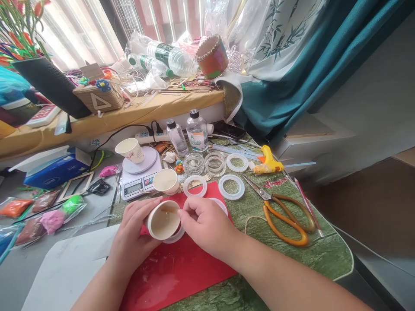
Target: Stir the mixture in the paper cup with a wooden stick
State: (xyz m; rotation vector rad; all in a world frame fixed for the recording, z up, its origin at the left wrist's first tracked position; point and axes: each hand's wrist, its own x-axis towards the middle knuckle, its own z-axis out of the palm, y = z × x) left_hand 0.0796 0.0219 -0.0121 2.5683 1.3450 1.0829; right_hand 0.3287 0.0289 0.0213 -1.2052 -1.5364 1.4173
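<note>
Left grip (pixel 134 225) curls round the paper cup (pixel 155 216); right grip (pixel 207 222) pinches a stick (pixel 170 210) inside it.

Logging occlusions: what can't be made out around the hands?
All in the head view:
Left wall of the tilted white paper cup: hidden by the left hand.
Gripped end of the thin brown stick: covered by the right hand.
Near corner of the flat red sheet: cut off by the bottom edge.
Reading on the white kitchen scale: display too small.
</note>
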